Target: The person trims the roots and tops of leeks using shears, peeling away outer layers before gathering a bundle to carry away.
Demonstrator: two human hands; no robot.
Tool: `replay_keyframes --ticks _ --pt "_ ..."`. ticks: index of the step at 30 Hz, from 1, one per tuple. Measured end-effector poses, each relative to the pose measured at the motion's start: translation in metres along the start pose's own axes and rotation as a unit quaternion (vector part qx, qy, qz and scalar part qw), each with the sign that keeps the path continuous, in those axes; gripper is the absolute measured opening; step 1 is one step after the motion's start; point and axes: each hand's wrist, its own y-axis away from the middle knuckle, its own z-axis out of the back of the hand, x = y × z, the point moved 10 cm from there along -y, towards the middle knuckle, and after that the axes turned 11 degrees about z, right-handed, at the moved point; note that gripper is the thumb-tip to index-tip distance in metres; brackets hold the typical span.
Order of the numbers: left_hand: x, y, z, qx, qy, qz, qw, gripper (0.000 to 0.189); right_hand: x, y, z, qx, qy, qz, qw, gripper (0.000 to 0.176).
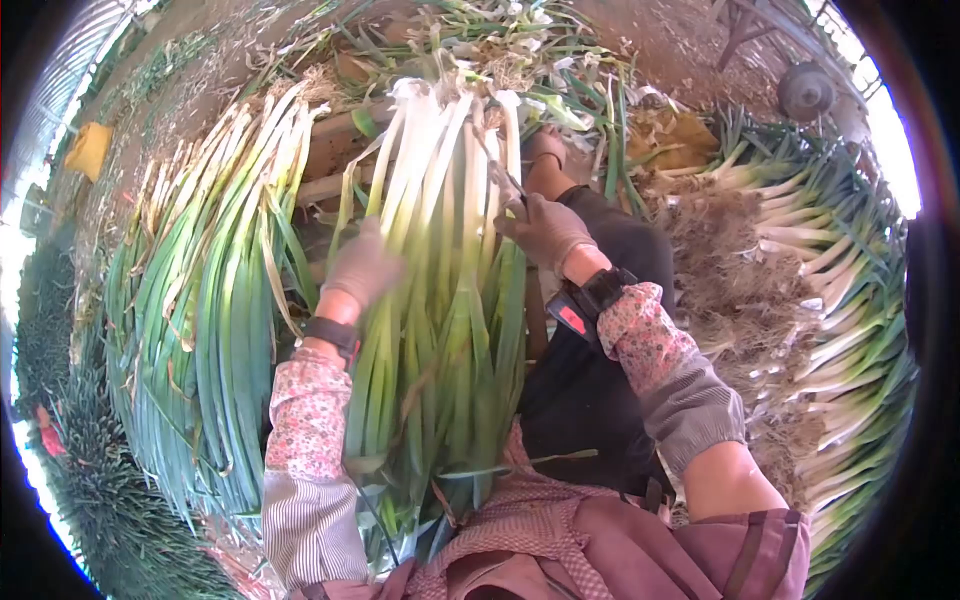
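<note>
A thick bundle of green onions lies lengthwise over my lap, white stalks pointing away, green leaves toward me. My left hand, gloved and blurred, rests on the bundle's left side, gripping the stalks. My right hand, also gloved, is at the bundle's right edge, closed around a thin dark tool or strand that runs up along the white stalks; what it is cannot be made out. Both arms wear floral sleeves and dark wrist straps.
A second heap of green onions lies to the left. More onions with soily roots are piled at the right. Trimmings and husks litter the ground ahead. A yellow object sits far left.
</note>
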Motion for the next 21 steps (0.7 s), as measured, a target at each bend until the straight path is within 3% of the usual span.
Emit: replay_keyframes --ticks 3,6,11,14,16,18,21 --pt "0.013 -0.006 0.005 -0.036 0.063 -0.053 0.996 0.064 -0.015 -0.003 -0.014 -0.015 -0.131 -0.092 0.987 0.055" --pt "0.014 0.002 0.009 -0.055 0.065 -0.077 0.993 0.065 -0.017 -0.002 0.001 -0.054 -0.135 -0.103 0.984 0.051" --pt "0.024 -0.002 0.008 -0.039 0.076 -0.062 0.994 0.068 -0.032 -0.022 -0.001 -0.086 -0.151 -0.063 0.983 0.048" --pt "0.04 -0.011 0.011 -0.082 0.093 -0.11 0.986 0.067 -0.022 -0.042 -0.004 -0.071 -0.018 0.073 0.995 0.047" --pt "0.047 -0.011 0.011 -0.067 0.125 -0.116 0.983 0.066 -0.023 -0.022 0.015 -0.042 -0.147 -0.086 0.984 0.048" --pt "0.056 -0.011 0.013 -0.066 0.142 -0.124 0.98 0.066 -0.001 -0.019 0.014 -0.039 -0.131 -0.025 0.99 0.052" --pt "0.062 -0.014 0.01 -0.08 0.152 -0.139 0.975 0.066 -0.008 -0.021 0.013 -0.057 -0.133 -0.028 0.989 0.057"
